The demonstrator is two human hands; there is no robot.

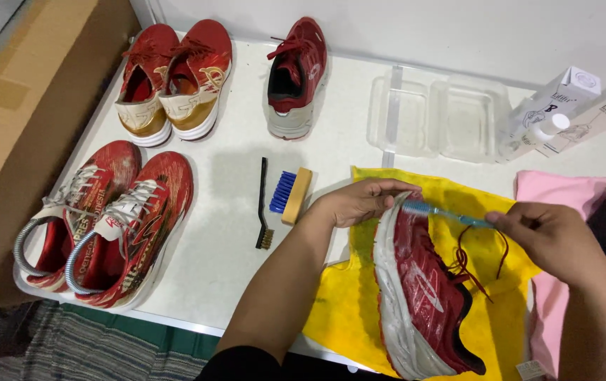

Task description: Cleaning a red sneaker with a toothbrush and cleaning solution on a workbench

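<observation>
A red running shoe with a white sole (423, 289) lies on its side on a yellow cloth (345, 310). My left hand (359, 201) grips the shoe's toe end and holds it steady. My right hand (549, 236) holds a blue toothbrush (444, 212) by its handle, with the bristle end resting against the toe near my left fingers. The shoe's dark red laces hang loose between my hands.
On the white table (225, 247) lie a wooden brush with blue bristles (290, 194) and a thin black wire brush (263, 208). Two pairs of red shoes (105, 219) (176, 77) and a single red shoe (296, 74) stand at left and back. A clear plastic container (437, 116), white boxes (571, 113) and a pink cloth (564, 190) are at right.
</observation>
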